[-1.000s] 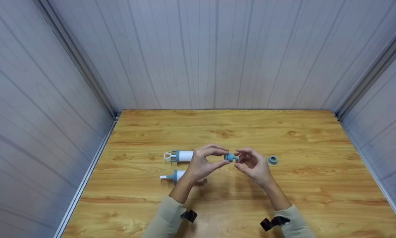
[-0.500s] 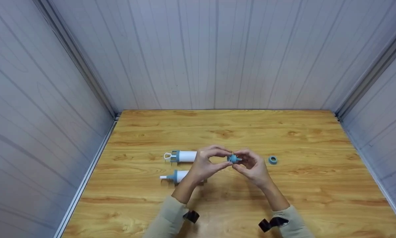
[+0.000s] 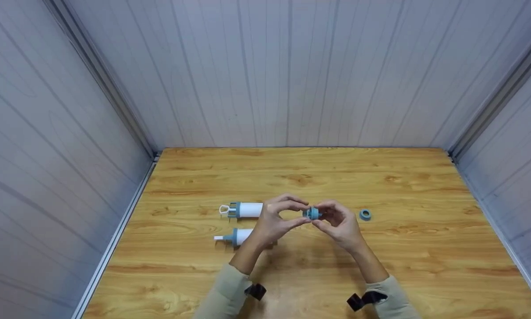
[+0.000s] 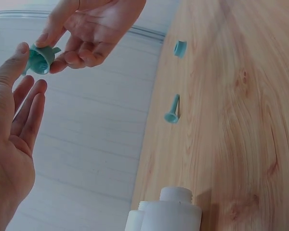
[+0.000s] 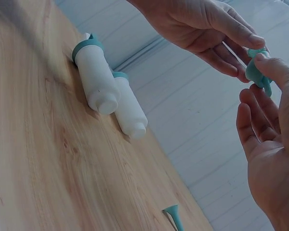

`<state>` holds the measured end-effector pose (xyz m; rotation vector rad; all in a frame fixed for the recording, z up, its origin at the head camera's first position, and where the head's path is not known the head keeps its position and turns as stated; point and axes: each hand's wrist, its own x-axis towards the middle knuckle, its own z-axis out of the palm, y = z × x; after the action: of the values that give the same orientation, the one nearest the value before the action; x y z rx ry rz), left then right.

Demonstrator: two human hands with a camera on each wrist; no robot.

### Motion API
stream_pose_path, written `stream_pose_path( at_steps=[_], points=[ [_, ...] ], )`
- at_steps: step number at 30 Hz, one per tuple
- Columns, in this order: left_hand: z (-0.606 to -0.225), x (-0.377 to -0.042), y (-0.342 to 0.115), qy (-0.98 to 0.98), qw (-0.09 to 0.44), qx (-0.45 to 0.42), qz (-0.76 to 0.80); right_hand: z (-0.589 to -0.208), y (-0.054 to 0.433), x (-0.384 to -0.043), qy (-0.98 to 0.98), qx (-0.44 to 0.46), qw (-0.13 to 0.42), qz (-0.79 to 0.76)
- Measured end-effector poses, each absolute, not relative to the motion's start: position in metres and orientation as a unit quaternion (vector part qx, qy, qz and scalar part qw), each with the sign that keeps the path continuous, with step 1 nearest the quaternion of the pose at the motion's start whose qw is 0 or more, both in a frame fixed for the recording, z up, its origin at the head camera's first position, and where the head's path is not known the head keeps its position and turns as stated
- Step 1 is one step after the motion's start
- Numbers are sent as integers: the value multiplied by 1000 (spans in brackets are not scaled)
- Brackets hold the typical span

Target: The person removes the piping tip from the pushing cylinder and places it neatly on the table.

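Observation:
A small teal plastic cup-shaped piece with a side stem (image 3: 313, 213) is up off the table between both hands. My left hand (image 3: 278, 217) pinches its left side between thumb and fingertips. The right hand (image 3: 341, 225) pinches its right side. In the left wrist view, the hollow opening of the cup-shaped piece (image 4: 41, 59) shows, ribbed inside. A teal ring (image 3: 365, 215) lies on the table to the right of my right hand. A teal funnel-like nozzle (image 4: 171, 115) lies in the left wrist view, hidden in the head view.
Two white cylinders with teal ends lie at the left, partly behind my left hand: the far cylinder (image 3: 251, 209) has a white loop handle, the near cylinder (image 3: 244, 237) a white-tipped end. Their other ends have narrow necks. Panel walls (image 3: 265, 75) surround the wooden table (image 3: 403, 266).
The hands have come closer together, and my right fingers have moved from the stem up to the teal piece's body. The piece has turned slightly. The ring and cylinders stay put.

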<state>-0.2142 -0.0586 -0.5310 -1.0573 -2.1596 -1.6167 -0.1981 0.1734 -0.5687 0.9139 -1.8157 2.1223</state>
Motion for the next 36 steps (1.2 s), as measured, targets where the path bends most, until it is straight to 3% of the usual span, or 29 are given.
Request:
stream_pose_path(
  at_steps=[36],
  points=[
    [-536, -217, -68, -744, 139, -352, -551, -564, 200, -198, -631, 285, 127, 711]
  ],
)
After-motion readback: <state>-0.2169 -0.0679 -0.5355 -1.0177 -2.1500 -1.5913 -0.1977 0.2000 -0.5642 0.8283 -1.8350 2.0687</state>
